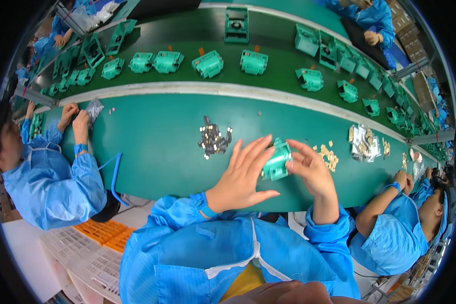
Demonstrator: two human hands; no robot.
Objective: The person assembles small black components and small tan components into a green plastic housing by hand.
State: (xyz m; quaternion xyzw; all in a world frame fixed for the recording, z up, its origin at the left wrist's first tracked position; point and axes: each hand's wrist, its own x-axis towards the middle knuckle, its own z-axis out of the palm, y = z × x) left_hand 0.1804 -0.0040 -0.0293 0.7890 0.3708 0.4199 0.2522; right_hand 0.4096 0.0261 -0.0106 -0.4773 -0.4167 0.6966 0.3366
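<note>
Apparently a handling step: right of the black-parts pile (215, 140), the right hand (314, 171) pinches the green housing (277, 161), the left hand's (238, 183) fingers extended alongside; turning it would call for a steady pinch.

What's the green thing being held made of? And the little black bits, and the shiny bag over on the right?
Green thing: probably hard plastic, smooth and slightly glossy, because light glints off it.
Black bits: maybe plastic, dark; their pale spots could be metal, but they're too small to tell.
Bag: likely thin clear plastic, because it's crinkly, shiny and see-through.
</note>
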